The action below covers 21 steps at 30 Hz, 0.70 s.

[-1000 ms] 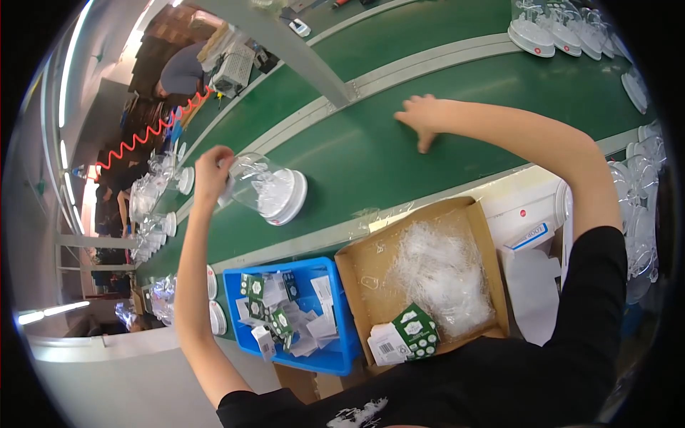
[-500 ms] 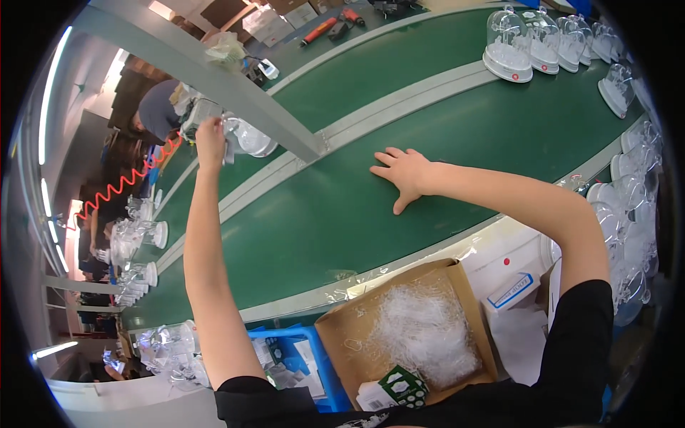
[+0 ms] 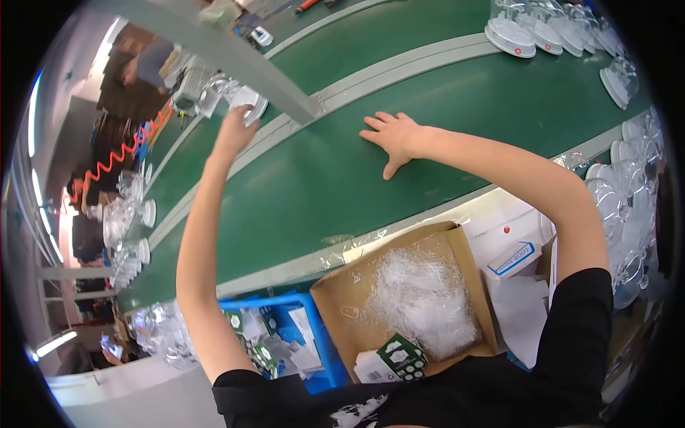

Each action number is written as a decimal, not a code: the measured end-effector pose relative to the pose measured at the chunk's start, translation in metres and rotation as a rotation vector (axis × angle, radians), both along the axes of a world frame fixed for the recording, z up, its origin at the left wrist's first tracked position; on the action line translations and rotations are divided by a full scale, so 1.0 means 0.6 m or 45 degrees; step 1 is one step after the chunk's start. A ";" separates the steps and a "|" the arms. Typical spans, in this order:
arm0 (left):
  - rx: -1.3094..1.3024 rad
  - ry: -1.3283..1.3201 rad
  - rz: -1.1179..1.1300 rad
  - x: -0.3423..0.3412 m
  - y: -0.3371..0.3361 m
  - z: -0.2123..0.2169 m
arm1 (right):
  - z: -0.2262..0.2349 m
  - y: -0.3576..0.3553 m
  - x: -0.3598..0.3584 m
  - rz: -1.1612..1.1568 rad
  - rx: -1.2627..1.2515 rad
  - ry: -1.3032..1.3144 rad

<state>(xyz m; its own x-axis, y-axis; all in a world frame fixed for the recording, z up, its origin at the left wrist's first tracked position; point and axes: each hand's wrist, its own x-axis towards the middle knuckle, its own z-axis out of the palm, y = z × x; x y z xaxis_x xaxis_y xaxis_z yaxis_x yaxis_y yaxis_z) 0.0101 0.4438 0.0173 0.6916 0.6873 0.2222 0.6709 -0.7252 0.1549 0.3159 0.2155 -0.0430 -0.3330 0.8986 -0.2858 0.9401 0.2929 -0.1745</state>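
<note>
My left hand (image 3: 237, 127) reaches far left across the green belt, open, with thumb and forefinger apart beside the white round base of a clear dome (image 3: 250, 104). The hand overlaps the base's near edge; I cannot tell whether it touches. Behind the grey post, that dome stands on the far green strip. My right hand (image 3: 391, 137) lies palm down on the near green belt (image 3: 300, 192), open, fingers and thumb spread, holding nothing.
A slanting grey post (image 3: 235, 53) rises between my hands. More clear domes stand at far right (image 3: 510, 36) and right (image 3: 631, 178). Closest to me are a cardboard box (image 3: 342, 299) with clear shredded filler (image 3: 421, 299) and a blue bin (image 3: 325, 342) of papers.
My left hand has come down from the dome's top toward its base. The whole view has shifted, bringing the belt higher. My right hand keeps its spread pose on the belt.
</note>
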 end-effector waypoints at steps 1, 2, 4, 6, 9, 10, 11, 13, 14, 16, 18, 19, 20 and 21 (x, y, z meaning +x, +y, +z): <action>-0.289 -0.109 -0.002 0.028 -0.074 -0.002 | -0.008 -0.003 0.009 -0.047 -0.018 -0.004; -0.430 -0.288 -0.042 0.028 -0.155 -0.004 | -0.008 -0.003 0.003 -0.059 -0.024 -0.006; -0.827 -0.503 -0.088 0.011 -0.324 -0.001 | -0.007 0.004 -0.014 -0.026 -0.009 0.016; -1.174 -0.498 -0.149 0.018 -0.486 0.030 | 0.002 -0.001 -0.027 -0.035 -0.020 0.019; -0.930 -0.270 -0.669 0.021 -0.633 0.018 | -0.012 -0.019 -0.019 0.038 0.048 -0.017; -0.973 -0.208 -0.776 0.029 -0.664 0.017 | -0.023 -0.024 -0.007 0.007 0.063 0.020; -1.062 -0.260 -0.789 0.030 -0.695 0.021 | -0.026 -0.030 -0.004 -0.033 0.079 0.062; -1.048 -0.331 -0.812 0.012 -0.739 0.012 | -0.005 -0.078 -0.045 0.115 0.158 -0.113; -1.050 -0.307 -0.784 -0.001 -0.755 0.013 | 0.025 -0.114 -0.071 0.228 0.289 0.043; -0.934 -0.329 -0.725 -0.022 -0.777 0.008 | 0.094 -0.210 -0.105 0.328 0.398 0.281; -0.950 -0.473 -0.623 -0.024 -0.776 0.015 | 0.170 -0.293 -0.105 0.298 0.341 0.335; -0.893 -0.549 -0.578 -0.025 -0.778 0.006 | 0.193 -0.329 -0.106 0.311 0.266 0.325; -0.722 -0.586 -0.594 -0.012 -0.776 0.002 | 0.224 -0.368 -0.097 0.317 0.227 0.332; -0.760 -0.609 -0.630 0.005 -0.768 0.006 | 0.245 -0.408 -0.086 0.275 0.165 0.308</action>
